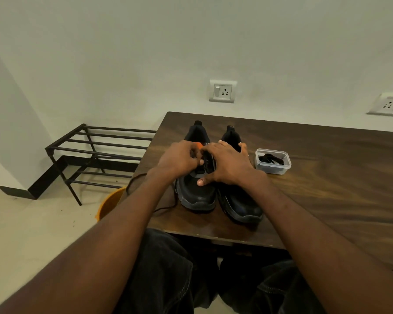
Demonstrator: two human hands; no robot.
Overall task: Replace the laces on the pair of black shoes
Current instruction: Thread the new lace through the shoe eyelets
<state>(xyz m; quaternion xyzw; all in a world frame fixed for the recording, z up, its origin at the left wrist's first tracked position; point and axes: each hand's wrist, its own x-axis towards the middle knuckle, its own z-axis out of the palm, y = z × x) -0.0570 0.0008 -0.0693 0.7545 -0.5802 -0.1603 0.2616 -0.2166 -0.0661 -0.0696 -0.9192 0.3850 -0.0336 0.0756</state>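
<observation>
Left black shoe [196,196]: lace [168,206] partly out, left hand [179,158] pinching at eyelets, right hand [228,164] spread, steadying. Right black shoe [241,200] untouched; spare laces [271,159] boxed.

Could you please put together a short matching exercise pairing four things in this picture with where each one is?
Things:
1. plastic container
2. orange bucket
3. metal rack
4. wall socket

Places:
A. on the floor, left of the table, against the wall
B. on the wall behind the table
C. on the table, right of the black shoes
D. on the floor beside the table's near left corner

Pairs: 1-C, 2-D, 3-A, 4-B
</observation>
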